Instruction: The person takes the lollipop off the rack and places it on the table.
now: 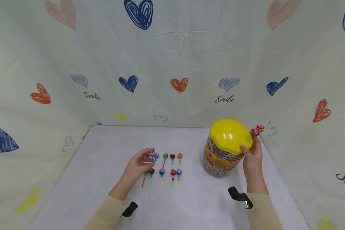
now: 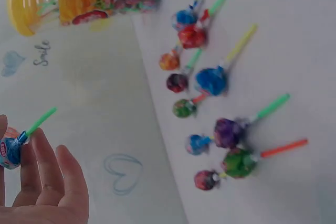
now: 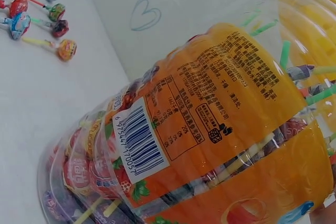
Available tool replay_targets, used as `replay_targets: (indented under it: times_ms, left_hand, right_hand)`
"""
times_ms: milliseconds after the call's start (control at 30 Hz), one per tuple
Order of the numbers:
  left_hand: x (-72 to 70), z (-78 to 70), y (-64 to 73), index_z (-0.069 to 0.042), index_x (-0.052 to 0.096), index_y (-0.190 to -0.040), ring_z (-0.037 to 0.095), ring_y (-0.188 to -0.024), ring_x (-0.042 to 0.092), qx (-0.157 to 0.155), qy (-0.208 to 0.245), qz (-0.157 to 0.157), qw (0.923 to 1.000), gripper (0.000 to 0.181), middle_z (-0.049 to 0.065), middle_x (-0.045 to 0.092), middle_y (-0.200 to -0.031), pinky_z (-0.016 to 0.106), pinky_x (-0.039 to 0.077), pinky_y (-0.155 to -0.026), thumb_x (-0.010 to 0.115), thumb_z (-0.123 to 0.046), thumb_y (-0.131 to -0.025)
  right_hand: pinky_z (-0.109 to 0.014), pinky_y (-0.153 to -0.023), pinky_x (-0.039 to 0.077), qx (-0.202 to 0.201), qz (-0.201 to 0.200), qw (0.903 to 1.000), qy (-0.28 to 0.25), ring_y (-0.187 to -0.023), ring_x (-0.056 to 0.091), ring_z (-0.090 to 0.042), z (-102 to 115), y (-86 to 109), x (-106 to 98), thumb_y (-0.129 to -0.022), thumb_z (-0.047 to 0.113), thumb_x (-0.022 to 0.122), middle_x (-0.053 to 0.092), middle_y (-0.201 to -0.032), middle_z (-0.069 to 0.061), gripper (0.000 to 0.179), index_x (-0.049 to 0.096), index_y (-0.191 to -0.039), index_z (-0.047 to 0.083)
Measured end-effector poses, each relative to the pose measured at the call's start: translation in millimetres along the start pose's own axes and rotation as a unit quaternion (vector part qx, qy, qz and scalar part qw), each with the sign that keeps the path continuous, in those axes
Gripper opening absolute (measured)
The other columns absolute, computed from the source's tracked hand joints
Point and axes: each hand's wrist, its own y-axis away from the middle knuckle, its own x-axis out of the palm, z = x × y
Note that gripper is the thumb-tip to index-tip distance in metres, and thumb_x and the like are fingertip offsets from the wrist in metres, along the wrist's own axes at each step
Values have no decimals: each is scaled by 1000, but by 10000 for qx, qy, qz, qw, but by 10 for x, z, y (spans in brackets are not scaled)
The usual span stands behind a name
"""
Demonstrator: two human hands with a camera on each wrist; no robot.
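My left hand pinches a lollipop with a blue wrapper and a green stick, raised by the far end of the lollipop rows. On the right, my right hand grips a big clear jar near its yellow lid, thumb over the lid's edge. Many lollipops fill this jar, which leans and wears an orange label. Two lollipop heads with red and pink wrappers stick out above the right fingers; their sticks are hidden. Two rows of lollipops lie between the hands, among them a purple one and an orange one.
A white cloth covers the table. Behind it and at both sides hang pale curtains printed with hearts and the word Smile. Black wrist mounts sit at both cream sleeves.
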Motion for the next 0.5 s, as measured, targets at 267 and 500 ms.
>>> replay_targets:
  times_ms: [267,500]
  left_hand:
    - [-370,297,-97,-11,53,-138,26,-97,61,-433,-976,-233,9940,55,19,55,-125,29,53,-77,67,6,-87]
    - [-562,516,-183,-10,52,-138,24,-93,60,-888,-1171,-170,9890,56,18,54,-127,34,56,-77,66,8,-87]
  right_hand:
    - [-23,-112,25,39,11,10000,-32,-137,31,-19,8,15,4,-95,1,61,33,-152,-5,60,35,-146,15]
    - [-23,-111,26,-6,36,10000,-49,-136,32,-19,-3,6,1,-94,-2,60,34,-151,-5,61,35,-147,14]
